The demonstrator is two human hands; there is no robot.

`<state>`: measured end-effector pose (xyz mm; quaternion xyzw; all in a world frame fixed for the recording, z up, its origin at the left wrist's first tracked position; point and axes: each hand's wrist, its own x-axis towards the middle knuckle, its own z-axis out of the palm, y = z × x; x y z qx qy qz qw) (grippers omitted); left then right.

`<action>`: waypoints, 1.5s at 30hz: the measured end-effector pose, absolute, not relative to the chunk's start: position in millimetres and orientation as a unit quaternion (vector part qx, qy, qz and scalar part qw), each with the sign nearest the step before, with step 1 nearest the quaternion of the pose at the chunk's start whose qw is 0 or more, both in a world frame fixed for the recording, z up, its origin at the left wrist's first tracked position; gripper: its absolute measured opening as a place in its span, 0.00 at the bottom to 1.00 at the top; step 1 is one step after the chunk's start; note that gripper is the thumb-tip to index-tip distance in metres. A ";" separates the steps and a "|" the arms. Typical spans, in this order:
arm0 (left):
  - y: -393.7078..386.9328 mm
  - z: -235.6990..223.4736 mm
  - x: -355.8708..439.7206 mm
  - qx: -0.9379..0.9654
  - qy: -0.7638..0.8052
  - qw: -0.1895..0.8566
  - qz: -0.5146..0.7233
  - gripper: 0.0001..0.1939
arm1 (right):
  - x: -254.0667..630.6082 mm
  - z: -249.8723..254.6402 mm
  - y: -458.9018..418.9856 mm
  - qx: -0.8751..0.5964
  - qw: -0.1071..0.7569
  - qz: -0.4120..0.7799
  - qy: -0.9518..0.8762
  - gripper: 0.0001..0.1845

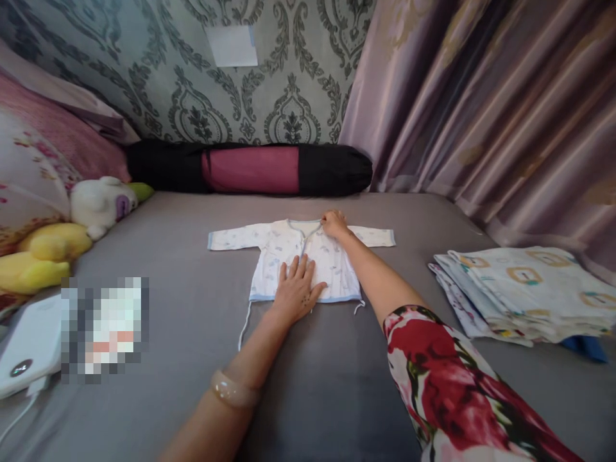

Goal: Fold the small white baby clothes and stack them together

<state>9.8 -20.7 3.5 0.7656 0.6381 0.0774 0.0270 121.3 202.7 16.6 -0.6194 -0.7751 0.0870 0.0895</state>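
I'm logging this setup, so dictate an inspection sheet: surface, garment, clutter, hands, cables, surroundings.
Surface: grey sheet, mostly smooth.
Garment: small white shirt, spread out, sleeves extended; ties at hem.
Clutter: folded cloths right; plush toys, white device, pixelated item left.
Hands: left hand flat on shirt; right hand at neckline, fingers curled, grip unclear.
Cables: white cable, plugged into device.
Surroundings: patterned wallpaper, curtain, black-and-maroon roll.

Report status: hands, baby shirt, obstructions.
Left hand flat on baby shirt; right hand pinching beside neckline. Front up, sleeves outspread. Right forearm overlaps it; folded cloths apart at right.
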 end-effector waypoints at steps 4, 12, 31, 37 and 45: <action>-21.0 4.3 10.4 0.765 0.639 0.041 0.070 0.34 | 118.4 14.1 200.4 -0.628 0.104 0.065 -0.769 0.16; -20.3 5.0 10.4 0.759 0.639 0.078 0.095 0.33 | 110.6 11.0 183.4 -0.635 0.130 0.017 -0.761 0.22; -22.4 6.7 11.7 0.746 0.658 0.048 0.088 0.29 | 167.5 1.8 44.3 -0.507 0.056 0.087 -0.856 0.32; -21.3 3.7 11.8 0.743 0.661 0.054 0.092 0.29 | 171.0 3.7 28.3 -0.506 0.055 0.078 -0.857 0.34; -19.0 30.2 -14.9 0.737 0.620 0.196 0.186 0.28 | 169.8 9.2 30.8 -0.515 0.034 0.104 -0.850 0.34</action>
